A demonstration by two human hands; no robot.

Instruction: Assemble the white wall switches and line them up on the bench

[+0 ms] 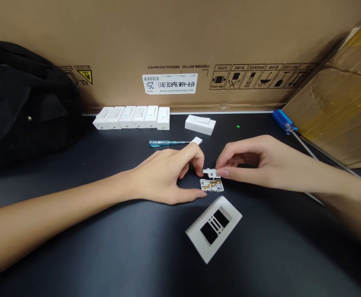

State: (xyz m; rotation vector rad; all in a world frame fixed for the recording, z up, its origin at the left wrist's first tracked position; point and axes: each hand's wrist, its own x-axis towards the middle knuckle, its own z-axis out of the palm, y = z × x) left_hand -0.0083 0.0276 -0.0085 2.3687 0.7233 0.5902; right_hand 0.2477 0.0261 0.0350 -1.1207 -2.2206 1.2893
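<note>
Well, near the middle of the worktop (84, 247), a half-open left hand (165, 175) cupped around an open switch base with brass contacts (211, 185), as if to keep it from shifting; just above, a right hand (251, 163) pinched on a small white plastic switch part (210, 172), lifted clear for lining up.

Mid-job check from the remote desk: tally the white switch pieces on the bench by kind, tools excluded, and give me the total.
Closed switches: 7
Open base with brass contacts: 1
Cover plate: 1
Small white pieces, one in the right hand: 2
Total: 11
</note>
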